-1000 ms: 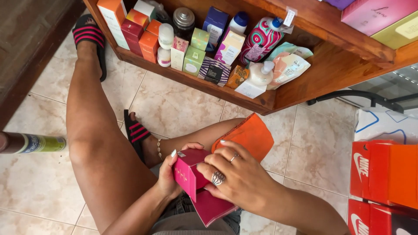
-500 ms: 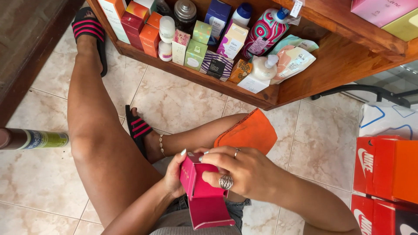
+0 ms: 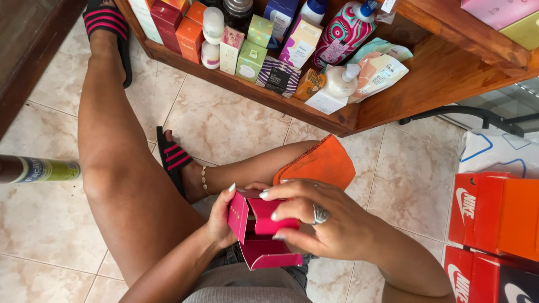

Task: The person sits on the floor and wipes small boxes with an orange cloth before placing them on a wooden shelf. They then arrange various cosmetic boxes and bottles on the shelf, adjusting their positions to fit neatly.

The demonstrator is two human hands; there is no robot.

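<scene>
Since the frame half a second earlier, the magenta carton [image 3: 255, 227] has turned so that its open end faces up toward the camera, and the right hand [image 3: 317, 221] has slid across its top, with the fingers [image 3: 275, 193] now curled over the raised flap instead of pressing on the side. The carton sits above the person's lap, between the two hands, with a loose flap hanging out at its lower edge over the grey shorts [image 3: 247, 280].

The left hand [image 3: 222, 219] cups the carton's left wall, thumb on the near face and fingertips hooked over the upper corner. The right hand pinches the inner pink flap between thumb and forefinger; a large silver ring [image 3: 320, 213] shows on one finger.

Behind the hands, an orange cloth [image 3: 323, 163] lies over the right knee. The person sits on a beige tiled floor [image 3: 224, 129] with both feet in black-and-pink striped sandals [image 3: 171, 160]. A wooden shelf [image 3: 348, 120] ahead carries small cosmetic boxes, a white pump bottle [image 3: 339, 84], a patterned bottle [image 3: 342, 36] and refill pouches [image 3: 379, 70]. To the left, a spray can [image 3: 39, 168] lies on the floor. At the right edge stand red-orange shoe boxes [image 3: 494, 216], stacked, below a white bag [image 3: 497, 154].
</scene>
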